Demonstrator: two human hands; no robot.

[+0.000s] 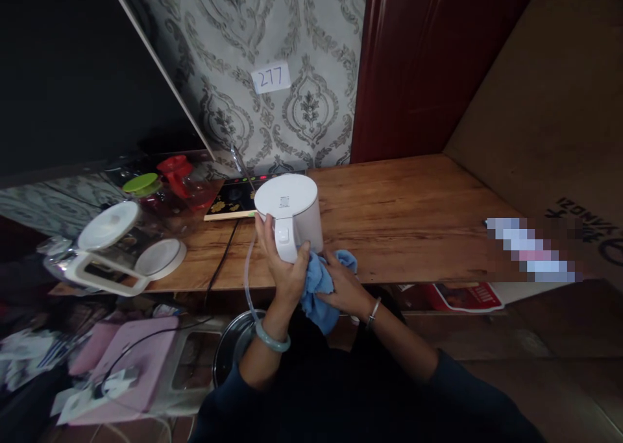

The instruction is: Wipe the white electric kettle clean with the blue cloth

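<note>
A white electric kettle (307,226) with its lid down is held above the near edge of the wooden table, its handle toward me. My left hand (288,268) is closed round the handle, with the thumb on its right side and the fingers on its left. Bunched against the kettle's lower side is a light blue cloth (318,290). My right hand (343,286) grips this cloth from the right; some of its fingertips are hidden behind the folds. The kettle's bottom is partly covered by the cloth and my hands.
A black induction cooktop (231,200) and a thin metal spout (242,167) stand behind the kettle. Left are a white-lidded jug (109,226), a round white base (161,259) and a red-lidded pitcher (178,170). A clear hose (248,277) drops toward a metal pot (228,346) below.
</note>
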